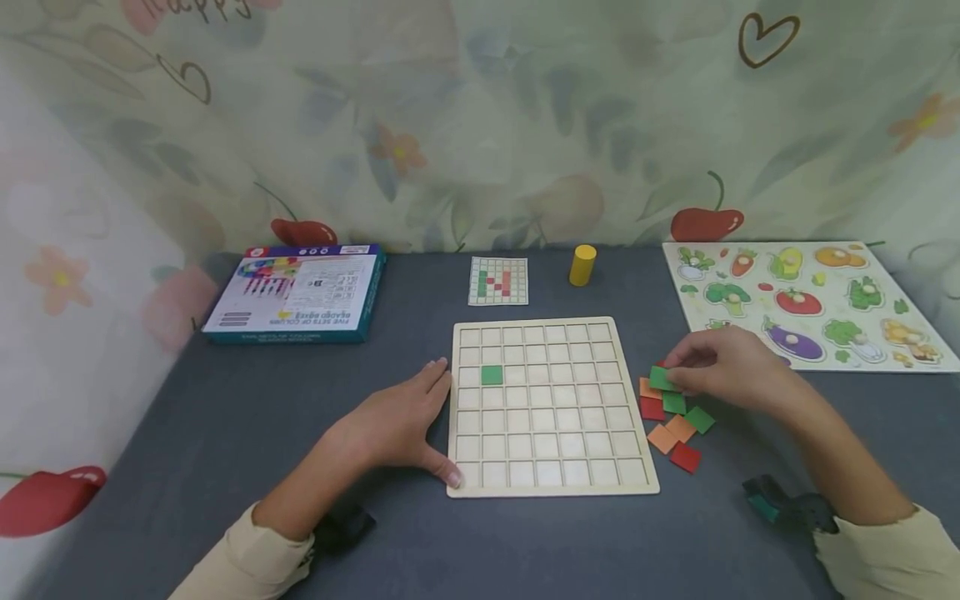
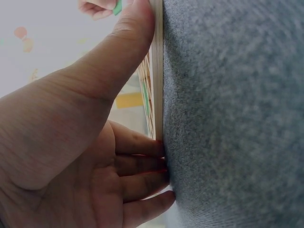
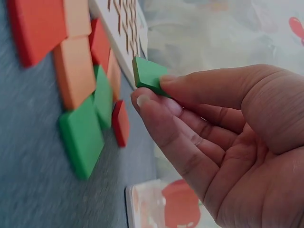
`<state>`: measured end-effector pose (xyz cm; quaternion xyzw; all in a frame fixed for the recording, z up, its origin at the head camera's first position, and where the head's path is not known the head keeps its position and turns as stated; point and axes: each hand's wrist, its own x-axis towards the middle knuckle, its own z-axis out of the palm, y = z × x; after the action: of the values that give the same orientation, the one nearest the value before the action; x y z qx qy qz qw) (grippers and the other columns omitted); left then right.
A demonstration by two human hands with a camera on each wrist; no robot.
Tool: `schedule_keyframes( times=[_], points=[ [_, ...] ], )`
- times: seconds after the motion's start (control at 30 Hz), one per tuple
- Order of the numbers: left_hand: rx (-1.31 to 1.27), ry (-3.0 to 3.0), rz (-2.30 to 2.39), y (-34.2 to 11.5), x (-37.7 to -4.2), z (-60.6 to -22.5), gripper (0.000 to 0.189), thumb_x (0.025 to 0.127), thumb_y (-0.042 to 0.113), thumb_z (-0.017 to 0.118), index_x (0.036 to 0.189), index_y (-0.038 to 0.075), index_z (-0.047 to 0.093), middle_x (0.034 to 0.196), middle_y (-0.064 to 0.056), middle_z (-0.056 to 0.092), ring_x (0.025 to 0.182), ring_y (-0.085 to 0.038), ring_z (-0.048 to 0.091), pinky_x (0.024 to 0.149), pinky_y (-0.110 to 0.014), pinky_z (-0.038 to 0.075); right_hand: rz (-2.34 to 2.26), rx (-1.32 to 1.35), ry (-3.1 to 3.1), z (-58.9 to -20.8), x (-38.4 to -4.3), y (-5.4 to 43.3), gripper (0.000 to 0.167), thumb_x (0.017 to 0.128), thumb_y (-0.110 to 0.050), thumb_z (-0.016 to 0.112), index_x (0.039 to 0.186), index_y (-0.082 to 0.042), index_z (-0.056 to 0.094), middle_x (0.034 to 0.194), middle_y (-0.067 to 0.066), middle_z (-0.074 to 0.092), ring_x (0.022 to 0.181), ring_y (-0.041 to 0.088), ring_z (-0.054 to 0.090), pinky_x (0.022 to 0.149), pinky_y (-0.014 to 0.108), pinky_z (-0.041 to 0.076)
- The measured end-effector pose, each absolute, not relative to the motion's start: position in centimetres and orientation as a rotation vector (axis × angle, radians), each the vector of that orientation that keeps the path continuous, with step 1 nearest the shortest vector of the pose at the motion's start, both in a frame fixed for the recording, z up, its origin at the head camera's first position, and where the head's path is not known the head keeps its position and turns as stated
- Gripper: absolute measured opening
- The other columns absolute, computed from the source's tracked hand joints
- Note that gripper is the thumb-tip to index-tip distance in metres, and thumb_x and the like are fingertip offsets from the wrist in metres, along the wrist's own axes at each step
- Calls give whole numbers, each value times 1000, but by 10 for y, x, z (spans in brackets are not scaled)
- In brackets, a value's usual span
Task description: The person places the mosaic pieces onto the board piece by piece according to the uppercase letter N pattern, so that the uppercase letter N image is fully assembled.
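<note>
A wooden grid board (image 1: pixel 547 421) lies flat on the table, one green tile (image 1: pixel 492 375) seated in a cell toward its upper left. My left hand (image 1: pixel 397 421) rests along the board's left edge, thumb on the near corner and the other fingers loosely extended. Beyond the right edge, my right hand (image 1: pixel 731 371) pinches another green square tile (image 3: pixel 149 76) between thumb and fingers, raised above the loose tiles. That pile holds a red tile (image 1: pixel 685 457), an orange tile (image 1: pixel 663 439), a green tile (image 1: pixel 700 419) and several more in the same colours, some overlapping.
Behind the board lies a small card (image 1: pixel 498 281) with a coloured grid pattern, beside a standing yellow cylinder (image 1: pixel 582 267). A flat cardboard box (image 1: pixel 322 292) lies at the back left. At the back right is a vegetable puzzle board (image 1: pixel 757 289). A printed curtain (image 1: pixel 480 125) closes off the rear.
</note>
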<state>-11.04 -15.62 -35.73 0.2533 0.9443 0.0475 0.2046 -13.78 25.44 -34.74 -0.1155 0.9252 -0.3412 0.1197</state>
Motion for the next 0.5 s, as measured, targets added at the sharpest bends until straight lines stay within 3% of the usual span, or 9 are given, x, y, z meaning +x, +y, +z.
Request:
schedule_keyframes(
  times=[0.5],
  points=[
    [738, 2627, 199, -158, -111, -358, 136, 61, 77, 78, 158, -1, 22, 164, -19, 18, 150, -32, 19, 113, -47, 33, -1040, -408, 2649, -340, -150, 213, 9, 88, -18, 77, 92, -10, 76, 80, -1, 70, 74, 20, 62, 63, 33, 52]
  ],
)
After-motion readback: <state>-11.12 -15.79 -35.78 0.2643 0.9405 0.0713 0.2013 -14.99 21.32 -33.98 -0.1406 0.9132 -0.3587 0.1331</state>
